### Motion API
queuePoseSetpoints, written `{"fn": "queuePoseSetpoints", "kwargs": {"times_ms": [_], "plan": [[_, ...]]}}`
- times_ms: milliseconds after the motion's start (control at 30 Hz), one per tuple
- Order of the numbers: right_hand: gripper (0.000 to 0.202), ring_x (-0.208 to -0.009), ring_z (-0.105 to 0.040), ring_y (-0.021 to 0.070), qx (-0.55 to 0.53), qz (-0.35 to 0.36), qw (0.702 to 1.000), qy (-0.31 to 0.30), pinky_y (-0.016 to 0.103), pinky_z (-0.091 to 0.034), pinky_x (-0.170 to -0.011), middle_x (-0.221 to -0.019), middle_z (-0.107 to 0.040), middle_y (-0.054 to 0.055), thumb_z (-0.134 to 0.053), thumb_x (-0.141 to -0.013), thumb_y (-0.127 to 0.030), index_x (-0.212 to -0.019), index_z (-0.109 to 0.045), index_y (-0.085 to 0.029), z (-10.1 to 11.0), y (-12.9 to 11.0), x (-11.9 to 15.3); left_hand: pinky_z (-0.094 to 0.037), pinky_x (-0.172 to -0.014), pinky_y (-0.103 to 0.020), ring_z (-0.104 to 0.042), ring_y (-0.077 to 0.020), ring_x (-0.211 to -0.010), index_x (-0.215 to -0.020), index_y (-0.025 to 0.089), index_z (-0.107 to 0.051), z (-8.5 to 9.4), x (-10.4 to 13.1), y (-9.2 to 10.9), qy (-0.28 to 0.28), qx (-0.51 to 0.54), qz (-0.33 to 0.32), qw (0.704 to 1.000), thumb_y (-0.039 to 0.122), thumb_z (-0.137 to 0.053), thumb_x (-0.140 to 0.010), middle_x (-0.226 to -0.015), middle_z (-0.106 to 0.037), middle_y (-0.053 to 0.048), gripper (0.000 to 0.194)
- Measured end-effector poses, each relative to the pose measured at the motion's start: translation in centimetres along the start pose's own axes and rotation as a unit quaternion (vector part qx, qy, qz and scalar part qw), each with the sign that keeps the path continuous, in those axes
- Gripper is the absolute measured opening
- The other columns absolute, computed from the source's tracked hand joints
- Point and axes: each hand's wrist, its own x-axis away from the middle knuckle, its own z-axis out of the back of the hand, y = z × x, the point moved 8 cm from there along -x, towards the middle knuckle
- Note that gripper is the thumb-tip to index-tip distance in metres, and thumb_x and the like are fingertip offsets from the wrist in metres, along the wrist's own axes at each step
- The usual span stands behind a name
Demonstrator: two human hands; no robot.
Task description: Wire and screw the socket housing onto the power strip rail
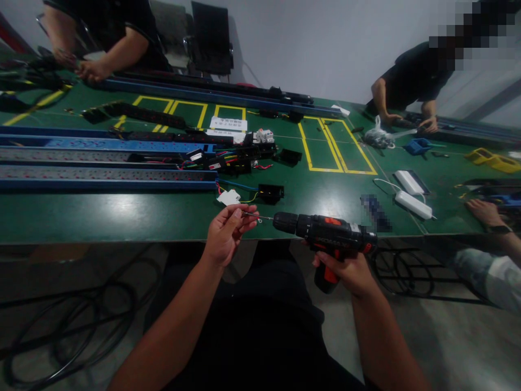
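Note:
My right hand [345, 267] is wrapped round the handle of a black and orange power drill [325, 231], whose chuck points left. My left hand [228, 231] pinches a thin metal bit [254, 215] in front of the chuck; whether the bit sits inside the chuck is too small to tell. A small ring-shaped metal piece hangs by the left fingertips. Just beyond that hand, a white connector [229, 197] and a black box [271, 193] with coloured wires lie on the green table [163, 217].
Long blue metal channels [122, 182] lie at the left with wired black parts. White adapters [413, 203] and yellow bins [494, 160] are at the right. People work across the table; another person's hand [484, 212] rests at the right edge.

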Motion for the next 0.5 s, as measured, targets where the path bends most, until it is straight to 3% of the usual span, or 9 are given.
{"fn": "queuePoseSetpoints", "kwargs": {"times_ms": [300,500], "plan": [[0.044,-0.07,-0.078,0.0237,-0.025,-0.019,0.999,0.009,0.043,-0.07,-0.072,-0.088,-0.084,0.007,-0.094,-0.094,-0.05,-0.128,-0.082,-0.023,0.8,-1.5,-1.9,-0.078,-0.085,-0.03,-0.092,-0.0262,-0.111,-0.122,0.02,-0.083,-0.7,-2.6,0.0,-0.049,-0.024,0.009,0.998,0.045,-0.095,-0.103,-0.134,-0.09,-0.014,0.034],[0.05,-0.067,-0.077,0.0238,-0.025,-0.024,0.999,0.01,0.042,-0.07,-0.069,-0.085,-0.082,0.006,-0.093,-0.095,-0.057,-0.128,-0.079,-0.023,1.0,-0.8,-3.4,-0.078,-0.085,-0.033,-0.092,-0.0276,-0.112,-0.122,0.021,-0.082,-0.7,-4.2,-0.3,-0.058,-0.038,0.014,0.997,0.051,-0.093,-0.104,-0.136,-0.089,-0.014,0.037]]}}
